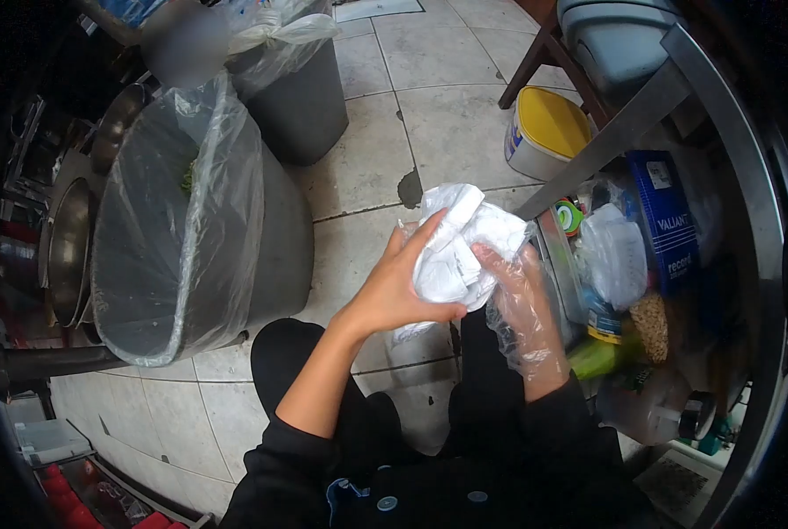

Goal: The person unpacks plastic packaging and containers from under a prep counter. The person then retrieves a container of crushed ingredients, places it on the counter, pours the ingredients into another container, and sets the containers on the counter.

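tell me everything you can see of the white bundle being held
The white bundle is crumpled and roughly rounded, with overlapping folds and creases; it looks like paper or thin cloth, I cannot tell which. It is held above the tiled floor, between the bare left hand, whose thumb lies along its near edge, and the right hand, covered in clear plastic, whose thumb rests on it.

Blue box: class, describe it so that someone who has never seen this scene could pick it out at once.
Find the metal frame at the picture's right. Within it, past the right hand, is the blue box, beside a whitish plastic bundle. Its deep blue face, lettered VALIANT and record in white, sets it apart from its neighbours.
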Tool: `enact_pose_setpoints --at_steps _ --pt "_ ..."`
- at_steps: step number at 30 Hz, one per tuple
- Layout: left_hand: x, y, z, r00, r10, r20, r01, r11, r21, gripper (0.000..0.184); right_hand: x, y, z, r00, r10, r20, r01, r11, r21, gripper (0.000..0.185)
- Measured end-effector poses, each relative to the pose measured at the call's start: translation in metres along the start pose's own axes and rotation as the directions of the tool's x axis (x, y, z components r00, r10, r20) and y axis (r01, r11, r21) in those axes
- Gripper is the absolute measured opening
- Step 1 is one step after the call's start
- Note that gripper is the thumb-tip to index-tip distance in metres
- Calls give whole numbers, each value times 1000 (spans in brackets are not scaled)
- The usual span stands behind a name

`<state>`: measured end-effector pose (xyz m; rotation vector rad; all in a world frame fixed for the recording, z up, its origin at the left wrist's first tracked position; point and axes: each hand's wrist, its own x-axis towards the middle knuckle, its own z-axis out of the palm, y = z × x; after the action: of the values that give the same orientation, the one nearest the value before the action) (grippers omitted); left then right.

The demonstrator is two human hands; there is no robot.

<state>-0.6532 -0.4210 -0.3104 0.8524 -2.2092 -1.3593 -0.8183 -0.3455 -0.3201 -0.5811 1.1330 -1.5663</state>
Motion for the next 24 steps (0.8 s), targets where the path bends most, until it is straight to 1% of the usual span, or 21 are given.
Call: enact_pose_setpoints --at_steps 1,2,4,5,6,8,9,11,12,13,15,17,19,21,23,24 --pt "0 -2 -3 999 35 -4 -35 999 -16 101 0 0 2 1000 -5 21 4 999 43 42" --pt "-1 -3 -4 999 34 -8 -34 999 -16 101 -2 -3 5 1000 -4 25 3 999 42 42" --pt "0 -5 -6 999 45 8 -44 996 -80 87 -8 -9 11 998 -23 61 32 989 -147 48" --pt "0 -6 -5 999 45 8 -45 996 -81 87 -6 -6 8 996 -4 90 17 990 -138 52" --pt "0 -7 -5 998 53 27 -50 994 -100 83 -4 -4 5 996 -3 90 16 990 -138 52" --pt "0 -8 -5 997 57 50 -51 992 -119 79 -4 2 -3 998 23 65 -24 1000 6 49" --pt "0 -6 -7 996 63 63 -54 989 -135 78 -5 4 -5 998 26 64 -27 1000 7 49" --pt "1 -6 -10 994 75 76 -63 986 -152 76 -7 4 -9 999 51 3 -51 999 -15 43" --pt "1 -8 -11 990 128 52 -123 988 -98 74 -6 3 -8 999 48 4 -48 999 -16 43" --pt "1 -10 -12 983 182 30 -181 983 -41 73 -5 2 -6 994 108 -18 -107 994 35 40" --pt "1 -11 -12 981 190 38 -188 981 -47 72 -5 -2 3 985 169 -34 -165 982 87 37" --pt "0 -12 -10 980 194 43 -192 980 -55 71 -10 -9 16 970 235 -61 -235 972 7 35" --pt "-2 -12 -8 987 145 62 -138 985 -101 68 -9 12 -7 974 224 -35 -223 974 34 35" --pt "-1 -13 -11 985 154 72 -145 982 -117 68 -8 21 -13 977 212 -9 -211 975 65 35" --pt "0 -11 -14 982 167 86 -155 979 -133 68 -5 22 -8 985 170 -24 -169 985 37 42" --pt "0 -8 -16 984 167 70 -155 977 -144 62 -5 22 -5 985 170 -26 -169 985 37 42"
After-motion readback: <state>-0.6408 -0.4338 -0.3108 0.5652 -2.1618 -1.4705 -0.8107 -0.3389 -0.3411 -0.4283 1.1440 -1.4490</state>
